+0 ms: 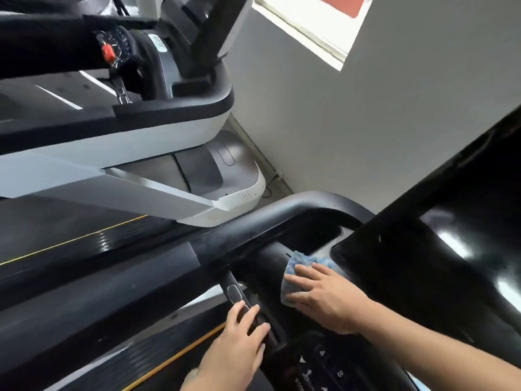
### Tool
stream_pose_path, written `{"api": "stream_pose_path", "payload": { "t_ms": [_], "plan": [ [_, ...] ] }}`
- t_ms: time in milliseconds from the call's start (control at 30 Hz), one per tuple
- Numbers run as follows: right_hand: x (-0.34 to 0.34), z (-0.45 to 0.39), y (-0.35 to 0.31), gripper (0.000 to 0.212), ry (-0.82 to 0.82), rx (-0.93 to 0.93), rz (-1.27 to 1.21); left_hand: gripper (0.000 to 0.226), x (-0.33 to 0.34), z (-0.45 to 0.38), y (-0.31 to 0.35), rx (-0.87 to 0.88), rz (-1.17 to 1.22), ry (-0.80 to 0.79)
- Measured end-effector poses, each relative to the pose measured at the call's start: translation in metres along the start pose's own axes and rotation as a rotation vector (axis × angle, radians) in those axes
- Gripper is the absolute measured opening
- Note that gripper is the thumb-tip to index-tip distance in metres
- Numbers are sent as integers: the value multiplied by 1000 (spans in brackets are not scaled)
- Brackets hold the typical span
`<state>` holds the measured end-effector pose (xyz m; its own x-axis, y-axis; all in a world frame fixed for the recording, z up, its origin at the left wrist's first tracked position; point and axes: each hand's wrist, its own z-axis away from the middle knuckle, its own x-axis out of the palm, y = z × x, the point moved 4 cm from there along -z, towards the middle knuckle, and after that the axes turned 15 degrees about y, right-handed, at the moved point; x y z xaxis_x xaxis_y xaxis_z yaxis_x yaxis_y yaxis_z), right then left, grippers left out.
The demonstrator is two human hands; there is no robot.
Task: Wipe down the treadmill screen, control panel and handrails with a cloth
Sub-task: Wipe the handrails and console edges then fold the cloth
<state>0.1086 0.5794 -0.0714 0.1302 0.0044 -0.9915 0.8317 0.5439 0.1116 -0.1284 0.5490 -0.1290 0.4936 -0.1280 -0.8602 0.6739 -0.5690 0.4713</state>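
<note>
— Counting it off for you: two bare hands in shot, one cloth, two treadmills side by side.

— Start with the cloth.

— The cloth [306,270] is blue and white, mottled, fluffy, bunched into a pad. It lies on the black console of the near treadmill [423,277], just left of the glossy dark screen [456,244] and below a shallow recessed tray.

— And the right hand?

— The right hand [324,297] lies flat on top of the cloth, fingers straight and spread — that grip is apart, pressing, not curled round the cloth.

— Left hand?

— The left hand [239,342] rests on a short black handle with an oval metal sensor plate [235,293]; fingers drape over it, bent at the knuckles. Whether that grip is clamped round the handle, I cannot tell.

— Anything else?

— The curved black handrail [267,218] sweeps above both hands. At the bottom edge, the control panel [324,371] shows white arrows and a digit. Beyond, the second treadmill [169,131], white and grey, stands against a pale wall [366,122].
</note>
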Motion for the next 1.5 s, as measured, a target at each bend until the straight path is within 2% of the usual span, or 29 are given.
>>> {"api": "stream_pose_path", "payload": {
  "t_ms": [67,133,200,267,333,367,467,567,667,800,900,1000,1100,1300,1400,1500],
  "plan": [
    [5,8,8,37,-78,-144,37,46,2,-1,3,-11,-21,0],
    [8,-7,18,39,-111,-184,68,42,7,-2,1,-4,-21,10],
    [8,-48,20,39,-82,-153,54,41,9,-3,-2,-2,-27,23],
    [10,-87,15,41,-94,-29,-25,42,11,-3,-4,-10,-52,9],
    [16,-96,9,45,-146,50,-63,42,11,-4,-4,-9,-62,-5],
    [17,-85,4,45,-172,29,-71,42,12,-4,-5,0,-62,1],
    [13,-24,-5,42,-135,-193,-10,42,14,0,-6,20,-56,26],
    [14,6,11,44,-217,-326,4,45,17,-1,-6,9,-34,39],
    [17,-44,3,40,-257,-438,1,45,17,-3,-7,6,-42,63],
    [45,-116,-35,37,-337,-385,85,27,26,-2,-10,50,-78,79],
    [56,-91,-46,37,-438,-484,170,27,26,-2,-11,48,-60,93],
    [50,-59,-48,21,-544,-624,211,27,26,0,-10,60,-27,76],
    [56,-72,-47,18,-643,-716,292,25,26,-2,-12,28,-16,93],
    [75,-130,-45,20,-440,-614,289,24,31,-6,-12,-14,-14,97],
    [73,-97,-43,16,-424,-608,224,25,29,-2,-12,-12,7,83],
    [51,-57,-28,12,-369,-525,70,25,27,0,-15,6,7,58]
  ]
}}
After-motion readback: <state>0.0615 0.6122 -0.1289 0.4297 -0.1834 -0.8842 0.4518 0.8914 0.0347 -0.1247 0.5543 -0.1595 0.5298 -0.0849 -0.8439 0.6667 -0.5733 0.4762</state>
